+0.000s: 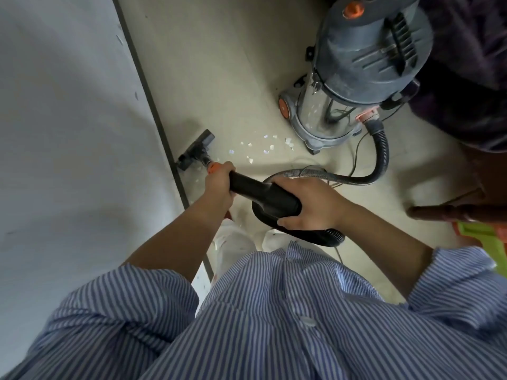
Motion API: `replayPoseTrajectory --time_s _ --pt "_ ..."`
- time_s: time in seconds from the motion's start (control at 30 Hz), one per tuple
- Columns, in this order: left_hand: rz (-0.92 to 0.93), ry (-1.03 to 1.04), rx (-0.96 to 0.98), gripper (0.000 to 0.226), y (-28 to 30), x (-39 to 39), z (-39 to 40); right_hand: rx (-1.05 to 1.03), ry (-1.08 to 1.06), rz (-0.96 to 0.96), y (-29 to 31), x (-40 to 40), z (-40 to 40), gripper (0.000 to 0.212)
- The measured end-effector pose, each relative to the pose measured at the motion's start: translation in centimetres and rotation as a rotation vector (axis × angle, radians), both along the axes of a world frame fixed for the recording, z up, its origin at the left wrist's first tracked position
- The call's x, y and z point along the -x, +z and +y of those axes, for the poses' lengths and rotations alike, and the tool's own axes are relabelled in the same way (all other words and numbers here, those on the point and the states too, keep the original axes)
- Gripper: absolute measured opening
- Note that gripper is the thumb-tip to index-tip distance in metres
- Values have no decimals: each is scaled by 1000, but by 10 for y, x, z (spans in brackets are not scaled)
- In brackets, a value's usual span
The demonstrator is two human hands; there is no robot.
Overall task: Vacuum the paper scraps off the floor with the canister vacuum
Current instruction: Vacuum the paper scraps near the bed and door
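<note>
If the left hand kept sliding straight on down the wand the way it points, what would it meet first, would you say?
Most likely the orange collar just ahead of the left hand on the wand, then the floor head by the wall. The scraps lie off to the right of that line.

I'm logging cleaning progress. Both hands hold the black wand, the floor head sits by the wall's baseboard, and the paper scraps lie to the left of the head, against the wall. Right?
Not quite. The head view shows the scraps lying right of the head, between it and the canister, not against the wall. The rest holds: left hand and right hand grip the wand, head by the baseboard.
</note>
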State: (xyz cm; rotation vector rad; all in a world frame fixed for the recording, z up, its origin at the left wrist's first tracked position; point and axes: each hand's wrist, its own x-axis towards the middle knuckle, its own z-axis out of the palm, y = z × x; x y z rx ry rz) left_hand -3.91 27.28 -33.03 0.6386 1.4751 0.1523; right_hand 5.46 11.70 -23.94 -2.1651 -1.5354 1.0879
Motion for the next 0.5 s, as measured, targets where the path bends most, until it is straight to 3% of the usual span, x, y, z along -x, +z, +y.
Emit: replayPoseTrajectory --time_s 0.17,0.33,0.5 --pt "20 10 38 21 -10 8 -16 28 28 11 -6 -1 -11 55" --pt "16 42 92 10 -16 5 -42 75 59 -1 -3 -14 -27 50" --pt "8 41 136 12 -18 6 -60 102 86 -10 -5 -18 -43 56"
